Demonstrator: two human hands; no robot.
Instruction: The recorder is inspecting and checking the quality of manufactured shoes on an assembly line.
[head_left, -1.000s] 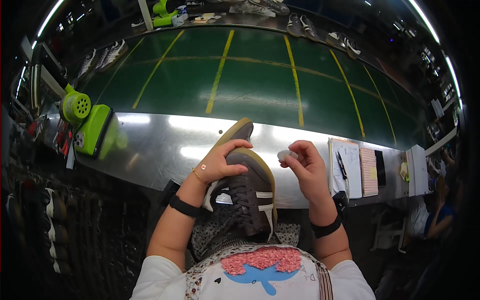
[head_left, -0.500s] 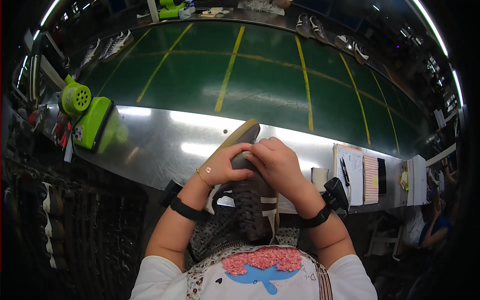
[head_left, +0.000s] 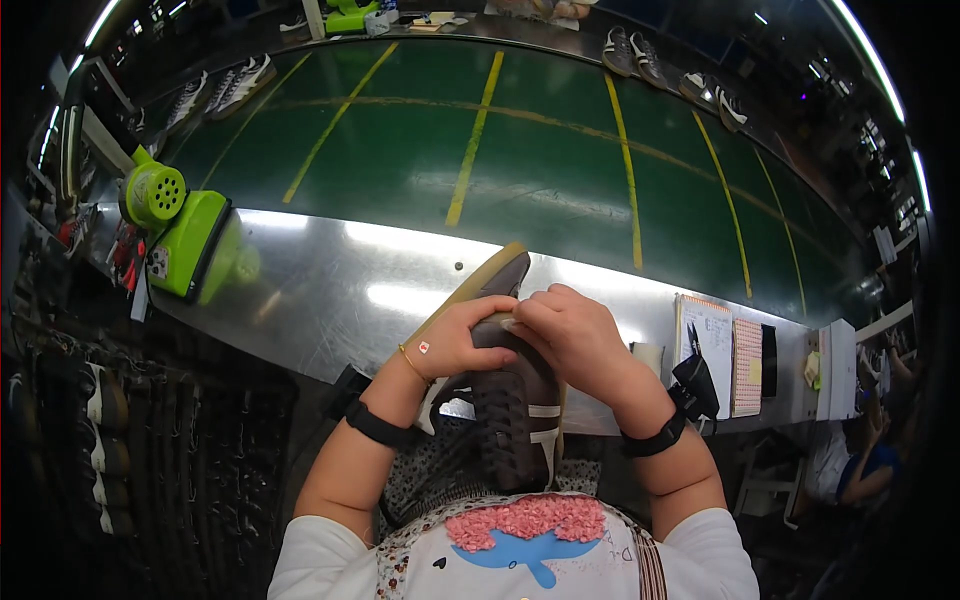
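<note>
A dark brown lace-up sneaker [head_left: 505, 405] with pale side stripes stands close to my body, toe pointing away from me. My left hand [head_left: 450, 345] curls round its toe from the left, with thumb and fingers closed on it. Over the same toe, my right hand [head_left: 575, 335] has its fingertips pinched together. Something small and pale shows at those fingertips, too little to name. Beyond my left hand lies a second shoe [head_left: 490, 275], tilted so that its tan gum sole edge shows. My left hand and forearm cover part of it.
The steel bench [head_left: 320, 300] borders a green conveyor belt [head_left: 400, 150] with yellow lines. A lime-green machine [head_left: 185, 240] stands left. A notebook [head_left: 705, 350] with a pen lies right, beside a pale block [head_left: 648, 357]. More sneakers [head_left: 635, 55] sit along the far edge.
My right hand has shifted slightly right and down, its fingertips still at the toe. The whole view has moved a little; my left hand keeps its hold on the sneaker.
</note>
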